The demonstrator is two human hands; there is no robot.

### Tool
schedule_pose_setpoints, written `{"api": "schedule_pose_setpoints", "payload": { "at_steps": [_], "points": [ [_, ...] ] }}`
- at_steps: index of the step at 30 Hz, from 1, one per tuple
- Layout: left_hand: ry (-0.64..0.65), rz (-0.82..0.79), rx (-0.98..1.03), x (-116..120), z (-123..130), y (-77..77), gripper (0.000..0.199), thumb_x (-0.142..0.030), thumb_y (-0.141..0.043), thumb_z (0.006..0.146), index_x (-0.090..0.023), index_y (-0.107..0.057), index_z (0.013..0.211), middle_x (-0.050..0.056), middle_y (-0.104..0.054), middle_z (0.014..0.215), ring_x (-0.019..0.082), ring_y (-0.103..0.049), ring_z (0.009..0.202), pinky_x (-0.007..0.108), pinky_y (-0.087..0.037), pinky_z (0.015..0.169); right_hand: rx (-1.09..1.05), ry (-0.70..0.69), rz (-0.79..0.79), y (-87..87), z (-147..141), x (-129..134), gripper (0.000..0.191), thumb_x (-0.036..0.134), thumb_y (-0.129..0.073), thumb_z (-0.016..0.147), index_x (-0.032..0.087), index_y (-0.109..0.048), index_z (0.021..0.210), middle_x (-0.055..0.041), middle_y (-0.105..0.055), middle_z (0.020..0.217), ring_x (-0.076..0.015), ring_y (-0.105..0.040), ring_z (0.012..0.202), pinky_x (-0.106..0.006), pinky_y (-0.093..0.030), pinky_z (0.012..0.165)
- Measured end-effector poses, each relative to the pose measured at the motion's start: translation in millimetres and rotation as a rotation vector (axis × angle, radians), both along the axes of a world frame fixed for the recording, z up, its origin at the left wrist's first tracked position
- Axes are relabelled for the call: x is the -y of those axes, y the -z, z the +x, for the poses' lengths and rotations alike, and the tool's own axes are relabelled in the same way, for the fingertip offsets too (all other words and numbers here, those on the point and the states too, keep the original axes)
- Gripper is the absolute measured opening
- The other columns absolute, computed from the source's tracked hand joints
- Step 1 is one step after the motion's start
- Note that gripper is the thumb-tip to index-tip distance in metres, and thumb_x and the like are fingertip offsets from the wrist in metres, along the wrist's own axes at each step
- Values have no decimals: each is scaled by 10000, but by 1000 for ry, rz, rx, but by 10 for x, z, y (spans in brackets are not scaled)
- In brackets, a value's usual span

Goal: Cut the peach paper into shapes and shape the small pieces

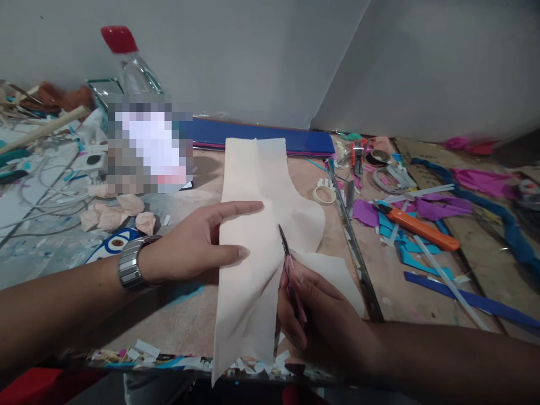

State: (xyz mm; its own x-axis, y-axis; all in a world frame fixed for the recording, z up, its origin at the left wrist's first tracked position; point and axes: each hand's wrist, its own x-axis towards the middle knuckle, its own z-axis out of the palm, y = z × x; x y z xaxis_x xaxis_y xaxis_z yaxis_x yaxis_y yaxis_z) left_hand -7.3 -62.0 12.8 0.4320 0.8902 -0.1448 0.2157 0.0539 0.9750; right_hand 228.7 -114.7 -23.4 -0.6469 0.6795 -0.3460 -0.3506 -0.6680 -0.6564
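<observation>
Left of the cream paper sheet and beyond it stood a clear bottle with a red cap. The left hand reached onto the sheet from its left side, its grip open, thumb and forefinger spread apart, presumably to steady the paper against the table. The sheet's near end reached past the table's front edge. Along the sheet's right side, the right hand's grip was closed around pink-handled scissors, blades pointing away from the wearer, likely to align them with the paper. Right of the sheet lay an orange utility knife.
</observation>
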Motion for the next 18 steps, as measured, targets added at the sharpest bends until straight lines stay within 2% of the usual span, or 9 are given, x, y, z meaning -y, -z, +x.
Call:
{"api": "schedule_pose_setpoints", "payload": {
  "at_steps": [6,14,18],
  "points": [
    [13,37,-21,5,-9,-6,677,-266,-785,847,-254,-561,1486,65,-529,1573,312,-449,1482,500,-346,1255,25,9,-6,-11,3,11,337,528,-558,1001,207,-498,915,65,-553,470,-66,-333,373,-189,-220,417],
    [24,4,-20,17,5,-22,695,-272,-783,832,-270,-563,1491,74,-574,1528,343,-503,1428,513,-446,1175,28,2,-6,-8,17,-4,349,537,-561,998,205,-502,905,65,-539,471,-68,-336,376,-188,-204,410],
    [20,9,-42,26,13,-46,714,-290,-786,813,-247,-562,1490,89,-645,1433,354,-558,1357,514,-510,1096,30,18,19,8,18,-4,319,508,-549,1011,200,-513,937,61,-558,476,-72,-324,377,-200,-198,415]
  ]
}}
